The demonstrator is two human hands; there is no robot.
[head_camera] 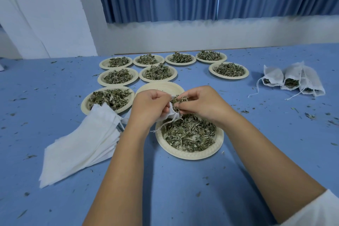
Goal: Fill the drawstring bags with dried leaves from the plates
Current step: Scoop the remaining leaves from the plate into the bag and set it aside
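Note:
My left hand (149,106) grips a small white drawstring bag (171,113) by its mouth, just above the near paper plate (189,154) heaped with dried leaves (189,133). The bag's string hangs down over that plate. My right hand (200,102) pinches a clump of dried leaves (177,101) at the bag's opening. Most of the bag is hidden behind my fingers.
Several more leaf plates (118,76) stand behind, with one empty plate (161,87) right beyond my hands. A stack of flat empty bags (82,145) lies at the left. Three filled bags (291,79) lie at the far right. Leaf crumbs dot the blue table (183,189).

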